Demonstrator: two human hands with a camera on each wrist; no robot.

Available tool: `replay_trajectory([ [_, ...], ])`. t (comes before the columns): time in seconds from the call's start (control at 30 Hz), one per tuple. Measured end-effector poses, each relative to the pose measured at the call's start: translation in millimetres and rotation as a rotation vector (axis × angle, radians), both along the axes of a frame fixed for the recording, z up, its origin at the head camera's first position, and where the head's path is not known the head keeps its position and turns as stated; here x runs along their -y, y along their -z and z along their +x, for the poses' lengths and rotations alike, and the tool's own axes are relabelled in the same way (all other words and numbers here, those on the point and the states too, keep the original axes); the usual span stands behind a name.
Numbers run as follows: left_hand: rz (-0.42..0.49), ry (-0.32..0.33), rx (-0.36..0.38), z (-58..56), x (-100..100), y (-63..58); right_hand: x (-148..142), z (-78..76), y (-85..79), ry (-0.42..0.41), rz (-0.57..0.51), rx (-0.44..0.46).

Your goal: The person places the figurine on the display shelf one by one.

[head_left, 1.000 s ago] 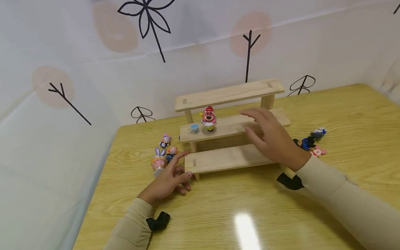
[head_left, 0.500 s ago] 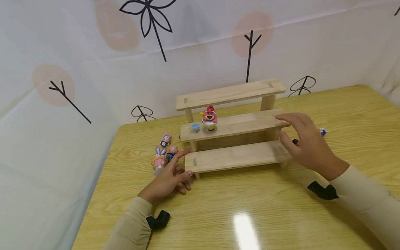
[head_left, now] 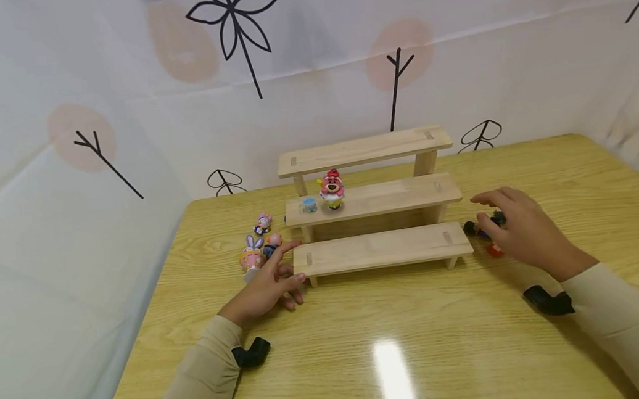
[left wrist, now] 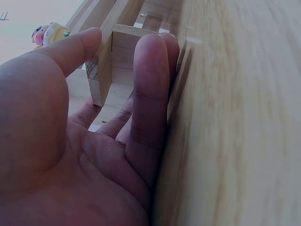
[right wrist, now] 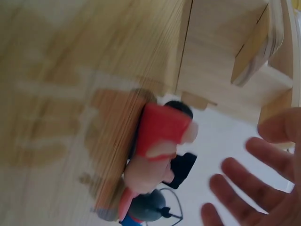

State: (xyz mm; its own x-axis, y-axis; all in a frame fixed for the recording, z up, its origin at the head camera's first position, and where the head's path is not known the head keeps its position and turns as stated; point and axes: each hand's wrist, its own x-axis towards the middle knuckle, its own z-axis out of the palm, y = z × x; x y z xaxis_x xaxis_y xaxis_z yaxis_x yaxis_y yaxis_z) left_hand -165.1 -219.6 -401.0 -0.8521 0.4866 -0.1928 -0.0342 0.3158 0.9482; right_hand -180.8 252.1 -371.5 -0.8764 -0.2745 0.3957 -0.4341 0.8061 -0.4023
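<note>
Currently pinching the left end of the bottom step [head_left: 381,251] of a three-tier wooden shelf [head_left: 375,203] with the left hand [head_left: 267,289], thumb at the front edge and forefinger at the back. Holding nothing in the right hand [head_left: 527,228], fingers parted and loosely bent, just past the shelf's right end, near a red-clad figurine [right wrist: 162,127] and dark figurines [right wrist: 146,207] on the counter [head_left: 446,339]. Can see a small gap between right fingertips and the middle step [head_left: 391,195]. On that step, toward its left edge, can see a bear figurine [head_left: 332,189] beside a small blue item [head_left: 309,204], with a long run of board rightward. Just beside the left hand, can see a rabbit-eared figurine [head_left: 252,260], tightening room there.
</note>
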Motion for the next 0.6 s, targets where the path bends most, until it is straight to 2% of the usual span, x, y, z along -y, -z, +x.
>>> replay_trajectory([
  [0.13, 0.001, 0.001, 0.001, -0.3, -0.5, -0.3, -6.9, -3.4, 1.1, -0.002, 0.094, 0.131],
  [0.23, 0.0, 0.0, 0.001, -0.4, -0.5, -0.3, -9.2, -6.2, 2.7, -0.019, 0.15, 0.192],
  [0.6, 0.005, -0.001, 0.0, 0.9, -0.5, -1.1, -10.0, -10.5, 7.9, -0.06, 0.243, 0.208],
])
